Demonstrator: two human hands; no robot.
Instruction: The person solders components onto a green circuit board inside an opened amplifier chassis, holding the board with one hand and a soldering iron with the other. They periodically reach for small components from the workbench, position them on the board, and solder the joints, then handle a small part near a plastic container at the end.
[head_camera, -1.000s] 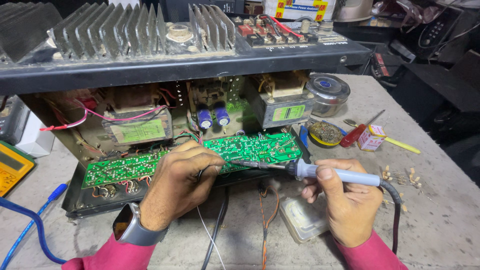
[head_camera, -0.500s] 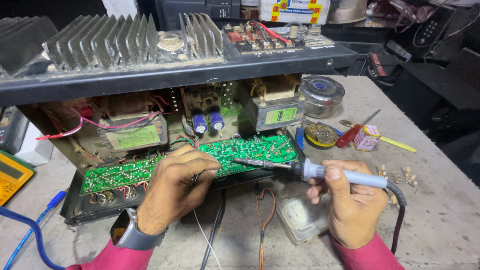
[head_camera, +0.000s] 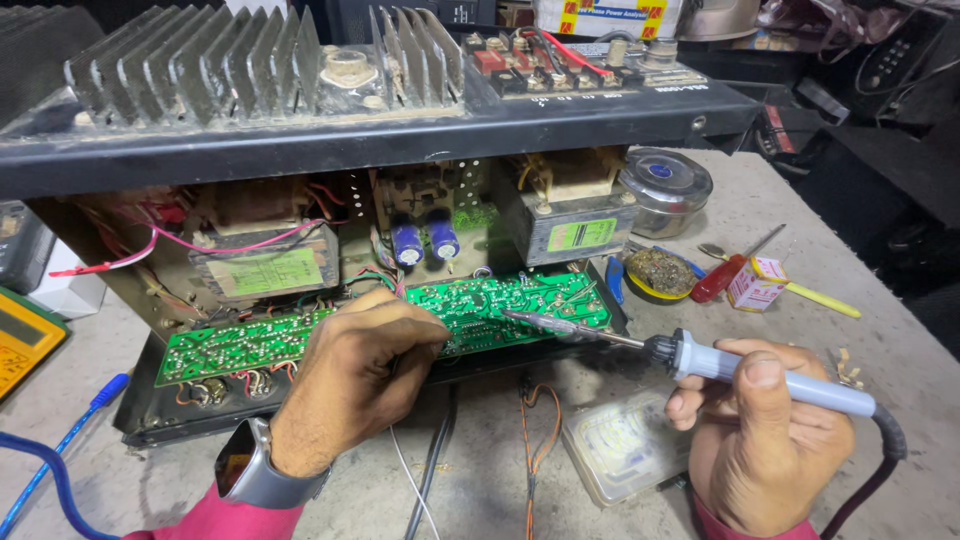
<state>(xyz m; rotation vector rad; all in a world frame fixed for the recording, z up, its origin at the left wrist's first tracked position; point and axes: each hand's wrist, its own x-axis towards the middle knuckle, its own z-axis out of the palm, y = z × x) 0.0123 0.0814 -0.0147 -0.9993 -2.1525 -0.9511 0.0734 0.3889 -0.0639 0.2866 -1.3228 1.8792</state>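
An opened amplifier chassis stands on the bench with finned heat sinks on top. A green circuit board folds out at its front. My left hand, with a watch on the wrist, rests on the board's middle, fingers curled at the board as if pinching a thin wire. My right hand grips a soldering iron with a pale blue handle. Its metal tip lies over the right part of the board.
A round metal tin, a flux tin, a red-handled screwdriver and a small box sit to the right. A clear plastic box lies by my right hand. A yellow multimeter and blue cable lie left.
The soldering iron tip has drawn back to the right, away from my left hand. The left hand stays on the board.
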